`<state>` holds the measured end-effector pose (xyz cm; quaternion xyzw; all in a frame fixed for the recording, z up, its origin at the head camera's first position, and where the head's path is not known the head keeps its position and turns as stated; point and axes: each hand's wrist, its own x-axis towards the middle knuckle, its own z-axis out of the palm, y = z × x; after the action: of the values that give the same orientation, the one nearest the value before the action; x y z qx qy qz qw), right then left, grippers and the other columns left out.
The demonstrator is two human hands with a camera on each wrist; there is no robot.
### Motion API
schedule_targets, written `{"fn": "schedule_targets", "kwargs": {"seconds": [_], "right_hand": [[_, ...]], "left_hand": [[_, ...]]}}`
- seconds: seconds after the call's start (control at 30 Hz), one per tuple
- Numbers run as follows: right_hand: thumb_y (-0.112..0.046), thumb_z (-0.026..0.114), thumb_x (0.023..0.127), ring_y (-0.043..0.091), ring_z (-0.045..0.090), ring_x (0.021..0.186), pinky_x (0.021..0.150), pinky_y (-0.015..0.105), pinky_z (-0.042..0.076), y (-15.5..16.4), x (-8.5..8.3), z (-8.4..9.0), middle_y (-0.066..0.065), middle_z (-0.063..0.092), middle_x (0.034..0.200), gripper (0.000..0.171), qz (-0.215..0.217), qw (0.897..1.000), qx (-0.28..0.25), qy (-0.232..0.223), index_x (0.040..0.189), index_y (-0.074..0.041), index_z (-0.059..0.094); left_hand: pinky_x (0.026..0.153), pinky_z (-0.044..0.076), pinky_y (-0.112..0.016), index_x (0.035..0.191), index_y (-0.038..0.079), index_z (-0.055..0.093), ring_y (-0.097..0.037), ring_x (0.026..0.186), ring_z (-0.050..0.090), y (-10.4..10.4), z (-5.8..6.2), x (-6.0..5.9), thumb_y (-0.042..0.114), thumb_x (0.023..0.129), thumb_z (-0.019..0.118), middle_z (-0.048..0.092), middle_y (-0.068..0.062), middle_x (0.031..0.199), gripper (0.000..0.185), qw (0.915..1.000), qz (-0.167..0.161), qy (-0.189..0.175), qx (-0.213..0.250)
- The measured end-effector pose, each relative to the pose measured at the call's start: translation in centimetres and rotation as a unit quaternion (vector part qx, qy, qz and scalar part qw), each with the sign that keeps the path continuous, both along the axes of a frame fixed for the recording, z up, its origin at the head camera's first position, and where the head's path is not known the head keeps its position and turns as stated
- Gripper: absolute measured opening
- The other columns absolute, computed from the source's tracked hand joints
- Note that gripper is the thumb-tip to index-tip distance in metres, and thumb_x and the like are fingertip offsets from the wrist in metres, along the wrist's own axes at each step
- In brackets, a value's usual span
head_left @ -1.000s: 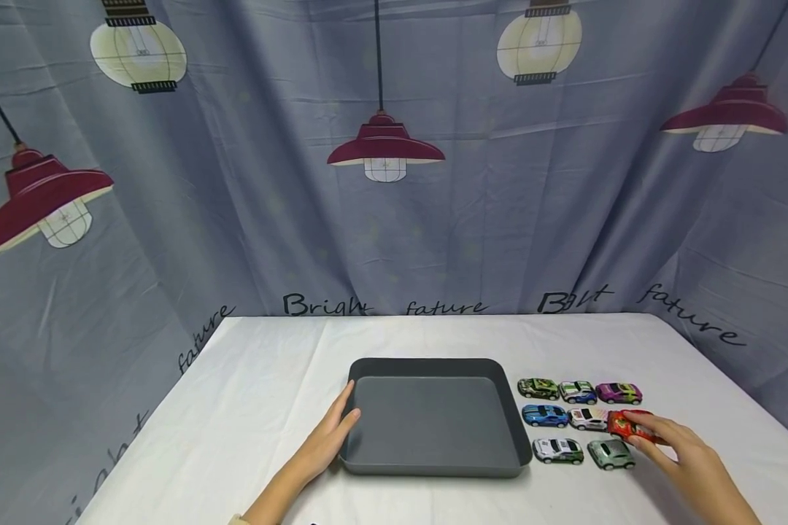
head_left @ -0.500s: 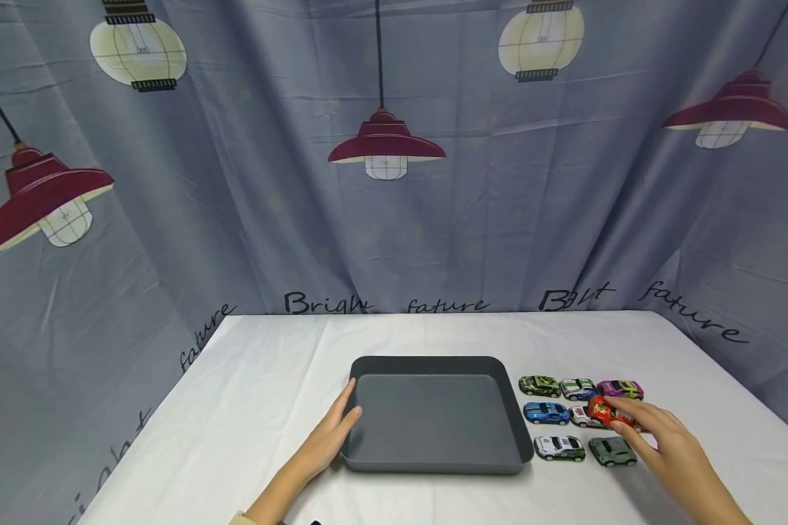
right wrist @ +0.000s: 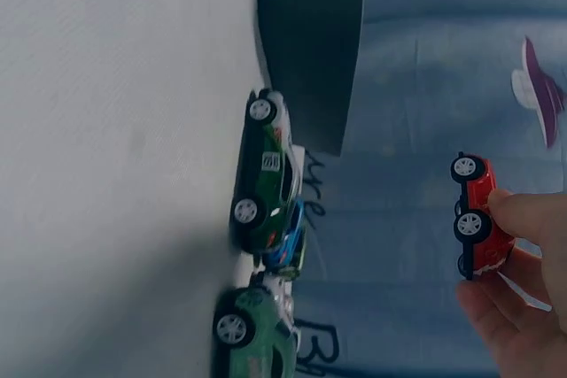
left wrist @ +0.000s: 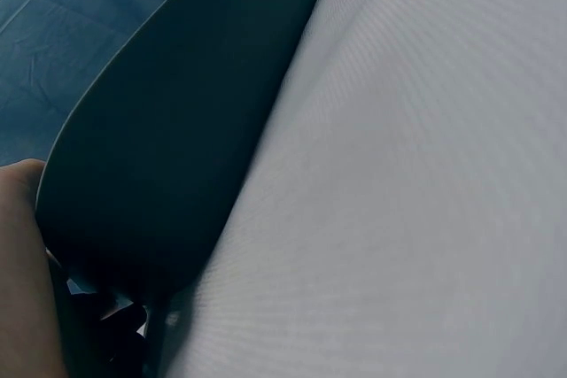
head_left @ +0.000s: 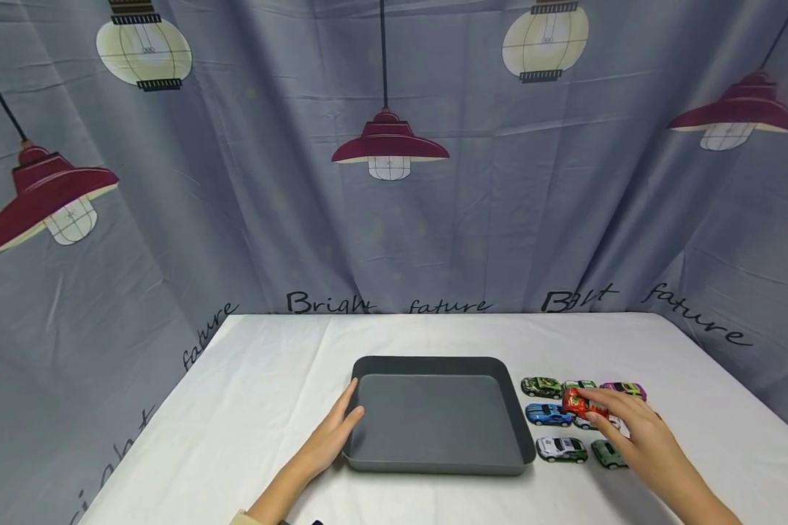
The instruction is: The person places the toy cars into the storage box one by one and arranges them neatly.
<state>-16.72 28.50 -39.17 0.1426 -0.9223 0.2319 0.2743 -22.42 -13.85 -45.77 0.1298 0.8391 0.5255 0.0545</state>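
My right hand (head_left: 643, 430) pinches a red toy car (head_left: 581, 405) between thumb and fingers. In the right wrist view, the red car (right wrist: 478, 214) is up off the table, its black wheels showing. Below it in the head view are a white toy car (head_left: 584, 421), partly covered, and a grey-green one (head_left: 607, 453), part hidden by the hand. My left hand (head_left: 325, 437) rests at the left rim of a dark grey rectangular tray (head_left: 433, 467), fingers fairly straight. The left wrist view shows the tray's outer wall (left wrist: 177, 112) beside the hand (left wrist: 22, 263).
Several other toy cars stand right of the tray: camouflage green (head_left: 541, 387), blue (head_left: 548, 415), silver-white (head_left: 561, 449), purple (head_left: 624, 390), and a green-white one (head_left: 579, 384) partly covered. A white cloth (head_left: 236, 408) covers the table; a grey-blue curtain (head_left: 433, 240) hangs behind.
My right hand has lifted the red car from the right end of the middle row and carried it left over the white car. The left hand and tray stay in place.
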Motion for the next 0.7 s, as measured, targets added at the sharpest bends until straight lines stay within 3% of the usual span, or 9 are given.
{"fn": "schedule_targets", "kwargs": {"seconds": [0.2,0.43,0.7], "right_hand": [[-0.015,0.064,0.083,0.010,0.042,0.103,0.078,0.049,0.041,-1.1,0.0,0.6,0.009,0.061,0.111,0.030,0.000,1.000,0.013,0.004,0.114,-0.019,0.061],[-0.018,0.066,0.082,0.025,0.047,0.101,0.080,0.051,0.041,-2.7,-0.4,1.2,0.008,0.062,0.110,0.029,0.012,1.000,0.016,-0.010,0.111,-0.014,0.063],[-0.013,0.072,0.075,0.006,0.048,0.098,0.080,0.027,0.041,-4.9,-1.2,1.4,-0.004,0.064,0.105,0.034,0.033,0.997,0.044,0.044,0.107,-0.020,0.065]], "left_hand": [[0.107,0.005,-0.062,0.148,0.014,0.005,-0.039,0.139,0.004,0.0,-0.2,-0.1,0.039,0.097,0.031,0.003,-0.014,0.153,0.062,1.0000,-0.002,0.001,-0.003],[0.107,0.007,-0.063,0.148,0.019,0.008,-0.037,0.140,0.007,-0.1,-0.3,0.0,0.040,0.097,0.033,0.008,-0.012,0.154,0.060,1.0000,0.006,0.006,-0.003],[0.108,0.007,-0.062,0.148,0.021,0.008,-0.037,0.140,0.007,-0.1,-0.3,0.0,0.040,0.097,0.033,0.007,-0.011,0.154,0.060,0.9999,0.005,0.007,-0.006]]}}
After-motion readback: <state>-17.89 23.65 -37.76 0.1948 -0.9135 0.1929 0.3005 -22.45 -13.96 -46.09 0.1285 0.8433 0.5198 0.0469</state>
